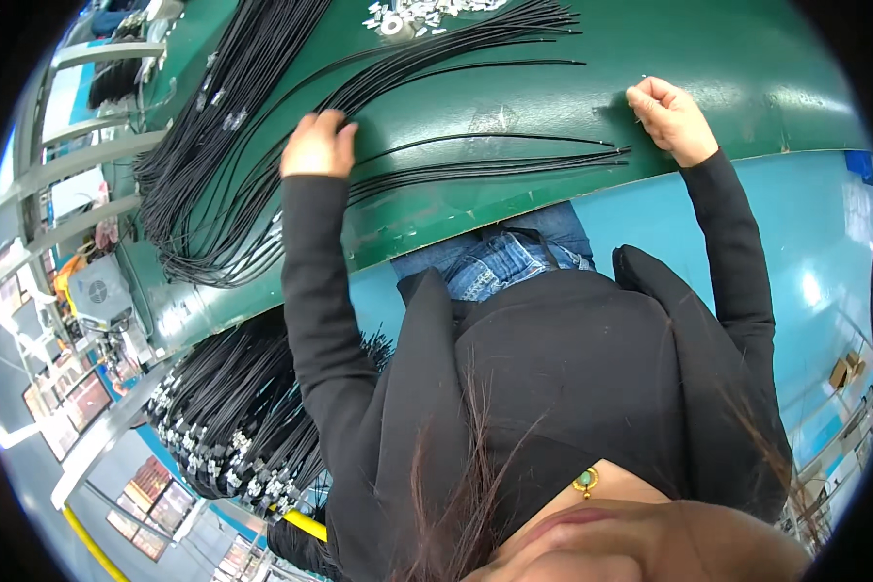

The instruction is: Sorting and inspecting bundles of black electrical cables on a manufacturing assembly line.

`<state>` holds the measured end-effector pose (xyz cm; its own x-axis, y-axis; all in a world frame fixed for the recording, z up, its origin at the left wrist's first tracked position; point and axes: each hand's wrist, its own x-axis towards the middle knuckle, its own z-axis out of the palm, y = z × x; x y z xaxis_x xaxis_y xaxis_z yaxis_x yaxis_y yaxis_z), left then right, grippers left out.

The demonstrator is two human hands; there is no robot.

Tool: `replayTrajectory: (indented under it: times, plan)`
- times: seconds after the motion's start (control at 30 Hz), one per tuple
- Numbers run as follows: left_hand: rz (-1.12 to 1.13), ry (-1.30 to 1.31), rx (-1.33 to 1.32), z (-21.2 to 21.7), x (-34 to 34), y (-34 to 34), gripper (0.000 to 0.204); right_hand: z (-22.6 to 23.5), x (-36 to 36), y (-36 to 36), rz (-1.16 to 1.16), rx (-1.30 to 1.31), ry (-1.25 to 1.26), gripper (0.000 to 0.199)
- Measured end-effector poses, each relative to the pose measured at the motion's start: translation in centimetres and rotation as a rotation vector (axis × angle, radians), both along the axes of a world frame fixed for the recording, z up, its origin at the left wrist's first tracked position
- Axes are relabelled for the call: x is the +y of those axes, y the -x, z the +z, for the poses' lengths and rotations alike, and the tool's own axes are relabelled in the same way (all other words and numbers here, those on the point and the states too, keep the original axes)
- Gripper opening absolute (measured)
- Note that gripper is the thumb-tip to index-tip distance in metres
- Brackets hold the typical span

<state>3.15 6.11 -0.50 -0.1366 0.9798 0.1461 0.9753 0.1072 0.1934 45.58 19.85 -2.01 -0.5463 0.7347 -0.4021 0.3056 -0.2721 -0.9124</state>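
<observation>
Green tabletop [708,58] fills upper picture. Big fan of black cables [213,145] on left part, loose ends running right. Second bundle [233,417] with pale end fittings hangs low left. Left hand [317,144] curled down on cables, pinning them. Right hand [667,118] closed, pinching thin pale piece at far right; single cables [495,160] lie between hands. Pile of small white parts [412,15] at far edge. Risk, as judgement: loose cables near edge could slide off if pinning hand lifts. Packages or labels: none legible.

Small metal part pinched in the right hand [671,118] — too tiny to identify; pale connector pile [427,14] on the worktop [747,68] cut off by top edge.
</observation>
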Motion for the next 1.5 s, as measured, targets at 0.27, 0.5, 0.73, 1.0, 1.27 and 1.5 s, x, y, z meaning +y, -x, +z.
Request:
replayTrajectory:
  times: [0.27,0.5,0.73,1.0,1.27,1.5]
  plan:
    - [-0.084,-0.077,0.097,-2.5,4.7,-5.5,0.015,-0.1,-0.8,2.2,-0.197,0.278,0.202,0.015]
    - [-0.152,-0.108,0.191,-2.0,3.2,-6.5,0.016,-0.9,-0.8,3.0,-0.295,0.253,0.151,0.014]
    - [-0.285,-0.003,-0.088,-1.5,5.4,-10.7,0.019,-0.9,-0.8,3.0,-0.3,0.213,0.124,0.017]
    - [-0.437,-0.047,-0.389,-1.5,8.9,-18.7,0.012,-1.3,-1.0,3.0,-0.39,0.349,0.231,0.014]
    - [-0.456,-0.175,-0.6,-0.9,8.7,-19.0,0.007,-1.2,-1.1,3.9,-0.355,0.479,0.373,0.012]
    - [-0.474,-0.233,-0.546,-0.5,8.2,-19.0,0.007,-0.9,-1.1,4.1,-0.32,0.585,0.491,0.011]
